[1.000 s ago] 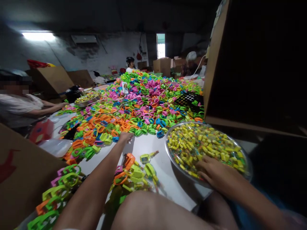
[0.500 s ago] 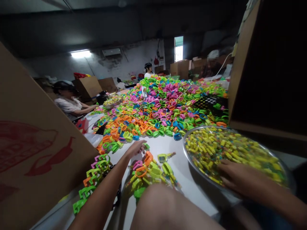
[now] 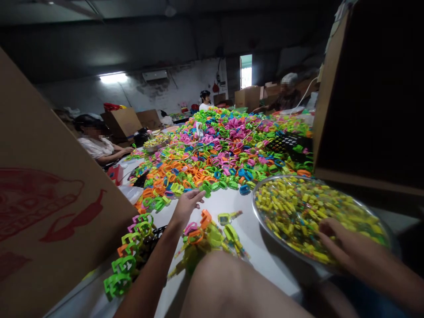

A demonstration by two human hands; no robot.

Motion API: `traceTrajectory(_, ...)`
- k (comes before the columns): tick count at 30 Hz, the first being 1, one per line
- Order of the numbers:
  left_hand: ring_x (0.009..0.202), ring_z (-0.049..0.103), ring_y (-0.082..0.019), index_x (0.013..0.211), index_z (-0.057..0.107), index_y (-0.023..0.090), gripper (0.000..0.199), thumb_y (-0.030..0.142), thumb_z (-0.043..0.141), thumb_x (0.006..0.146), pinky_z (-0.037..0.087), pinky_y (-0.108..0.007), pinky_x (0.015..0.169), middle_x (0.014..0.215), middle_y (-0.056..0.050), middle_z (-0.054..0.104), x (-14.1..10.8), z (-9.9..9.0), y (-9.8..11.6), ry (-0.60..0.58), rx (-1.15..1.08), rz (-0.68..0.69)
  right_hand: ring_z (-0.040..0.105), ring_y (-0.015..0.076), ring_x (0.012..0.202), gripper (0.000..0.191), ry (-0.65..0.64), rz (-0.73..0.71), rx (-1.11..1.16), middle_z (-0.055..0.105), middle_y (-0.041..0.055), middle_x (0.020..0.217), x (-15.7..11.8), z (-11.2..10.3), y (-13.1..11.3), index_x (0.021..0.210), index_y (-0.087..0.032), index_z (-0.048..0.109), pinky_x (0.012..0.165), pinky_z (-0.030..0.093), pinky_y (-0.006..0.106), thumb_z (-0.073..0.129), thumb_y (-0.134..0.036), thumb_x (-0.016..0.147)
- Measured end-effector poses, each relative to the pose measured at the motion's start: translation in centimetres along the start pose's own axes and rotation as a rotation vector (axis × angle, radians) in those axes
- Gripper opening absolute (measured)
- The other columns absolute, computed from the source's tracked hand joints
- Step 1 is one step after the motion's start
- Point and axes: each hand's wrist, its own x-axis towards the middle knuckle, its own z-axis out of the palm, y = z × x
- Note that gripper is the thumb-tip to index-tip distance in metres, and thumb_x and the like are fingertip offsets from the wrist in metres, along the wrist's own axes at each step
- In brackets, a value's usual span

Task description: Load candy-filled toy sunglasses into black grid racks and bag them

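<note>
My left hand (image 3: 189, 204) reaches over the white table near the edge of the pile. Its fingertips pinch a green toy watch (image 3: 206, 189). Over the right side, my right hand (image 3: 341, 240) is down at the near rim of a metal basin (image 3: 256, 212), its fingers curled among small yellow pieces (image 3: 291, 205). What it grips, if anything, is hidden. Before my knee lies a small heap of toy watches with clear tubes of coloured bits, an orange watch (image 3: 205, 217) on top. A lone yellow-green watch (image 3: 224, 218) with such a tube lies beside it.
A large pile of colourful toy watches (image 3: 215, 150) covers the table's far part. Cardboard boxes stand left (image 3: 66, 194) and right (image 3: 326, 101). A row of watch straps (image 3: 124, 264) lines the left edge. My knee (image 3: 225, 282) is raised in front. Several people sit around.
My left hand has moved slightly up and away with the green toy watch. My right hand has shifted right and toward the basin's near rim.
</note>
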Motion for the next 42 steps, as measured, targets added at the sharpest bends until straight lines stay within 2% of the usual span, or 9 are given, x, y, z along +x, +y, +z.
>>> traceTrajectory(3, 0.082, 0.070, -0.020, 0.091, 0.073, 0.016, 0.058, 0.065, 0.094, 0.067, 0.044, -0.026, 0.062, 0.087, -0.007, 0.074, -3.6, 0.9, 1.0, -0.022, -0.099, 0.008, 0.080, 0.0355, 0.091, 0.047, -0.041, 0.041, 0.088, 0.080, 0.0163, 0.107, 0.2, 0.4, 1.0, 0.140, -0.020, 0.060, 0.072, 0.062, 0.040, 0.044, -0.047, 0.106)
traceTrajectory(6, 0.087, 0.074, -0.020, 0.099, 0.074, 0.016, 0.051, 0.053, 0.097, 0.073, 0.053, -0.026, 0.070, 0.095, -0.009, 0.078, -7.5, 2.0, 1.8, -0.067, -0.352, -0.039, 0.077, 0.0372, 0.113, 0.051, 0.049, 0.044, 0.083, 0.076, 0.0201, 0.129, -0.7, 0.5, -0.6, 0.148, -0.019, 0.057, 0.085, 0.064, 0.043, 0.040, -0.044, 0.107)
traceTrajectory(10, 0.096, 0.076, -0.019, 0.105, 0.075, 0.016, 0.043, 0.036, 0.100, 0.076, 0.061, -0.030, 0.090, 0.108, -0.010, 0.080, -11.1, 3.7, 3.2, -0.132, -0.646, -0.124, 0.075, 0.0321, 0.116, 0.044, 0.166, 0.136, 0.248, 0.076, 0.0127, 0.131, -2.5, 0.3, -8.0, 0.141, -0.025, 0.062, 0.096, 0.062, 0.039, 0.036, -0.048, 0.114)
traceTrajectory(13, 0.091, 0.076, -0.016, 0.103, 0.077, 0.016, 0.043, 0.034, 0.103, 0.073, 0.062, -0.026, 0.086, 0.103, -0.008, 0.080, -12.2, 5.1, 4.3, -0.173, -0.711, -0.149, 0.073, 0.0324, 0.118, 0.047, 0.182, 0.132, 0.518, 0.076, 0.0119, 0.130, -3.4, -0.3, -15.0, 0.138, -0.026, 0.066, 0.100, 0.062, 0.041, 0.044, -0.060, 0.112)
traceTrajectory(19, 0.086, 0.075, -0.013, 0.097, 0.083, 0.016, 0.050, 0.032, 0.110, 0.058, 0.060, -0.017, 0.077, 0.095, -0.006, 0.082, -13.4, 7.1, 5.5, -0.150, -0.649, -0.095, 0.068, 0.0329, 0.125, 0.048, -0.009, 0.035, 0.944, 0.076, 0.0083, 0.132, -3.4, -2.3, -23.4, 0.131, -0.030, 0.074, 0.107, 0.059, 0.043, 0.052, -0.068, 0.111)
traceTrajectory(30, 0.095, 0.075, -0.023, 0.090, 0.084, 0.021, 0.043, 0.045, 0.107, 0.063, 0.061, -0.033, 0.096, 0.090, -0.007, 0.080, -14.8, 6.6, 5.4, -0.155, -0.490, -0.031, 0.061, 0.0321, 0.131, 0.063, -0.213, 0.178, 1.264, 0.071, 0.0071, 0.135, -2.1, -1.5, -25.2, 0.132, -0.032, 0.074, 0.110, 0.054, 0.042, 0.056, -0.085, 0.103)
traceTrajectory(33, 0.097, 0.075, -0.025, 0.089, 0.083, 0.021, 0.042, 0.045, 0.106, 0.065, 0.061, -0.035, 0.097, 0.091, -0.008, 0.079, -14.7, 6.4, 5.1, -0.191, -0.490, -0.025, 0.066, 0.0241, 0.102, 0.055, -0.235, 0.218, 1.470, 0.071, 0.0050, 0.105, -2.1, -1.0, -25.4, 0.116, -0.028, 0.074, 0.084, 0.059, 0.030, 0.066, -0.080, 0.102)
traceTrajectory(36, 0.098, 0.076, -0.025, 0.090, 0.082, 0.021, 0.043, 0.044, 0.107, 0.064, 0.060, -0.034, 0.096, 0.092, -0.008, 0.080, -14.6, 6.4, 5.0, -0.211, -0.493, -0.057, 0.043, 0.0099, 0.057, 0.050, -0.319, 0.267, 1.766, 0.048, -0.0057, 0.069, -1.9, -0.2, -25.8, 0.101, -0.023, 0.069, 0.050, 0.036, 0.015, 0.078, -0.071, 0.099)
traceTrajectory(42, 0.101, 0.077, -0.024, 0.097, 0.083, 0.021, 0.041, 0.041, 0.104, 0.069, 0.059, -0.030, 0.094, 0.100, -0.008, 0.083, -15.3, 6.5, 5.1, -0.249, -0.484, -0.074, 0.020, 0.0052, 0.049, 0.051, -0.301, 0.340, 1.955, 0.039, -0.0110, 0.060, -1.3, 0.8, -26.5, 0.098, -0.020, 0.065, 0.042, 0.019, 0.012, 0.092, -0.063, 0.090)
